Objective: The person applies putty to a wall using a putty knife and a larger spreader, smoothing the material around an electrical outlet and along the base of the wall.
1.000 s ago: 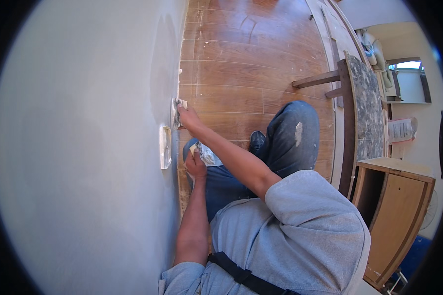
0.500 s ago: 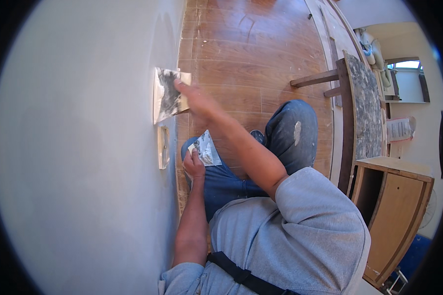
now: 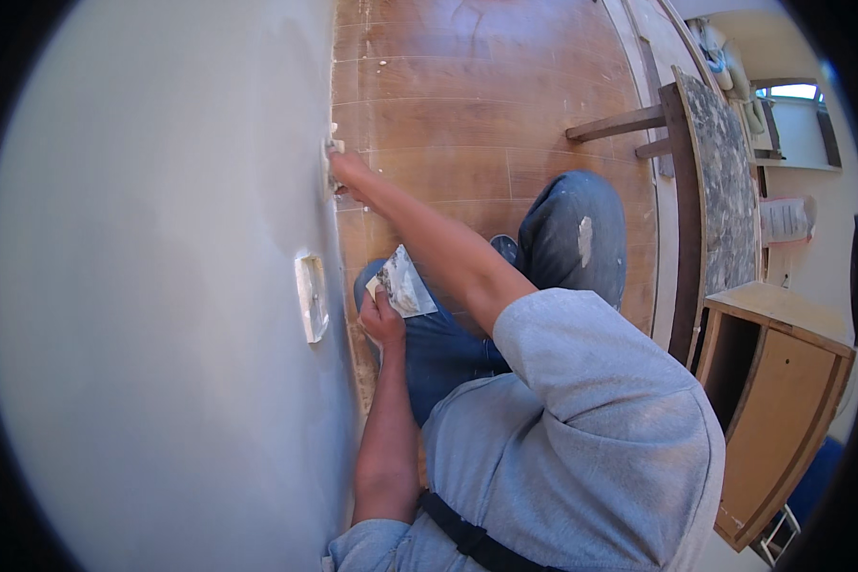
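My left hand point(image 3: 383, 322) is closed around a small putty knife point(image 3: 407, 283) whose flat metal blade carries dabs of white putty, held over my bent knee. Out ahead, my right hand point(image 3: 352, 175) is closed and low against the pale wall point(image 3: 172, 286), close to where it meets the floor. In it is a wide putty knife point(image 3: 332, 170), now seen nearly edge-on, its blade at the wall; most of the tool is hidden. Between the two hands' heights on the wall sits a rectangular wall box opening point(image 3: 311, 297) with a whitish rim.
Brown wood-look floor point(image 3: 467, 105) has white crumbs along the wall's foot. To my right stand a wooden bench with a spattered top point(image 3: 725, 181) and a wooden cabinet point(image 3: 777, 400). Bags point(image 3: 720, 57) lie at the far right.
My right hand has moved the wide putty knife lower and onto the wall's foot, turning its blade from face-on to edge-on. My left hand keeps its putty knife almost in place.
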Demonstrator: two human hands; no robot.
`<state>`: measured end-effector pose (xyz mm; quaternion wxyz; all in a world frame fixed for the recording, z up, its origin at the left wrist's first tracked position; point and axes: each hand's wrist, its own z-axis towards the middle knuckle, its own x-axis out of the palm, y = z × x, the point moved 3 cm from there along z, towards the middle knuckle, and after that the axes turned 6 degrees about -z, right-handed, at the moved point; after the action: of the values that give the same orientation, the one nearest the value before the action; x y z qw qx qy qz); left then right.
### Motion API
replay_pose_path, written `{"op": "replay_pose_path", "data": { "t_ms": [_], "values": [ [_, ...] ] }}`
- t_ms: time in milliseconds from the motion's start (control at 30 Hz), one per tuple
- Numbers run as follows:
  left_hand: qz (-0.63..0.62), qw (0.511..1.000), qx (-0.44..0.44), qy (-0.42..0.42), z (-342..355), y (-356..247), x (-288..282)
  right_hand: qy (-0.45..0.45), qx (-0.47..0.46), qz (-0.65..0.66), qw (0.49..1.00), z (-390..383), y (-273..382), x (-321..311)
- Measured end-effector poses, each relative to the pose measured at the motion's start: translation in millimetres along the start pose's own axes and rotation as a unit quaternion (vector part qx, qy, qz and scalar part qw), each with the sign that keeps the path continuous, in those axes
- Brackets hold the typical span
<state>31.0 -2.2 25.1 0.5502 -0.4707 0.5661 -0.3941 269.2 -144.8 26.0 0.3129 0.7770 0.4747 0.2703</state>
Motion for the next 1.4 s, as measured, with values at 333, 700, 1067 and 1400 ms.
{"op": "replay_pose_path", "data": {
  "t_ms": [333,700,1067,1400],
  "values": [
    [0.073,0.996,0.009,0.041,-0.7,31.6,3.4,-0.164,-0.384,-0.148,0.896,-151.3,81.6,30.7],
    [0.12,0.993,0.018,-0.002,33.0,22.6,12.4,-0.145,-0.291,-0.077,0.942,-132.0,10.8,-16.0],
    [0.093,0.995,-0.024,0.028,32.8,14.1,36.3,-0.08,-0.052,-0.092,0.991,-2.6,-37.0,-0.3],
    [0.283,0.948,-0.087,0.115,43.6,-16.7,34.1,-0.057,-0.439,-0.129,0.887,-208.0,34.2,7.5]
  ]
}}
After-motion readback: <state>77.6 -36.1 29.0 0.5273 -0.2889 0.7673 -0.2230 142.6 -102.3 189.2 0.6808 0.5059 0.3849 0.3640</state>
